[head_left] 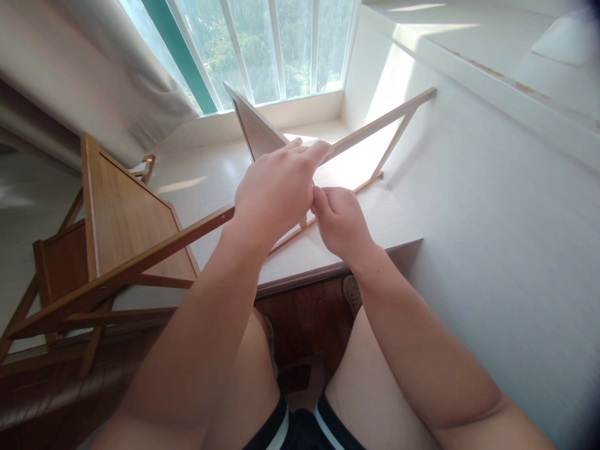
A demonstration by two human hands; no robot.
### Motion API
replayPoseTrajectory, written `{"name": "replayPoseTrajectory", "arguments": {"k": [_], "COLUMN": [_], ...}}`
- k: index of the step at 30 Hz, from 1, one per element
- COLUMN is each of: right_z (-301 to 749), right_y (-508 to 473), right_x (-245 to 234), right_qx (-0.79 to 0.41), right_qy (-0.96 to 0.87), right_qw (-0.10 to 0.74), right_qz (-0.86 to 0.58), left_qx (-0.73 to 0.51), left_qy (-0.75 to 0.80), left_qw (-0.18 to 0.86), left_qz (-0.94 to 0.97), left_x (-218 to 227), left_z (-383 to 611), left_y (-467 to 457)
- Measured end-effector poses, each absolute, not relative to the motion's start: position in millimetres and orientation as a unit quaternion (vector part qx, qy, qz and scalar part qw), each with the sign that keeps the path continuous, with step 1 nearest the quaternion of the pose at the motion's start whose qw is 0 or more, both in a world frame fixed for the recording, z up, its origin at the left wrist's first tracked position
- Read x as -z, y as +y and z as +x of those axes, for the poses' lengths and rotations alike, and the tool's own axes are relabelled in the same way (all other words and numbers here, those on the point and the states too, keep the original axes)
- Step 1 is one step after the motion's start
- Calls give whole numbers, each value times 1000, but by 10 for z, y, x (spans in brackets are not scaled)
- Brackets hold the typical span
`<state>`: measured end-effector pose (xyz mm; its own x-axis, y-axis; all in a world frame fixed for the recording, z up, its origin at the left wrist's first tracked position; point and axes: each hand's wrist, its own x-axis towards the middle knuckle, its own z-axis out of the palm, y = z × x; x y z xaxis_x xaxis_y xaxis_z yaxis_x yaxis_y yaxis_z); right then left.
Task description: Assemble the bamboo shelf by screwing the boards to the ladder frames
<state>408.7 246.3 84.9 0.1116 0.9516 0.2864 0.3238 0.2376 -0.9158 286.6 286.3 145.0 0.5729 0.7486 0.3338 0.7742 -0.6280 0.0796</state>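
A wooden folding frame with flat panels stretches across the view, from the lower left to the wall at right. Its long rail (187,234) passes beneath my left hand (279,181), whose fingers are closed over it, hiding that stretch of wood. Close below, my right hand (342,219) is closed in a pinch, thumb against fingers. Whatever sits in that pinch is hidden. One broad panel (134,215) stands tilted at the left, and another panel (255,122) leans behind my left hand.
The frame's far end (431,92) reaches the white wall (492,206). Behind are a barred window (276,50) and a grey curtain (103,62). A pale raised ledge (323,253) drops to dark wooden flooring (309,319) by my feet.
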Motion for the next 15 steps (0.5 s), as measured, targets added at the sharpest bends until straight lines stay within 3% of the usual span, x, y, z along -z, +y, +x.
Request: {"name": "replayPoseTrajectory", "arguments": {"k": [15], "right_z": [4123], "right_y": [2489], "right_x": [-829], "right_qx": [-315], "right_qy": [-604], "right_qw": [508], "right_qz": [-527], "left_qx": [177], "left_qy": [-425], "left_qw": [30], "left_qz": [-887], "left_x": [-1447], "left_z": [2865], "left_y": [2858]}}
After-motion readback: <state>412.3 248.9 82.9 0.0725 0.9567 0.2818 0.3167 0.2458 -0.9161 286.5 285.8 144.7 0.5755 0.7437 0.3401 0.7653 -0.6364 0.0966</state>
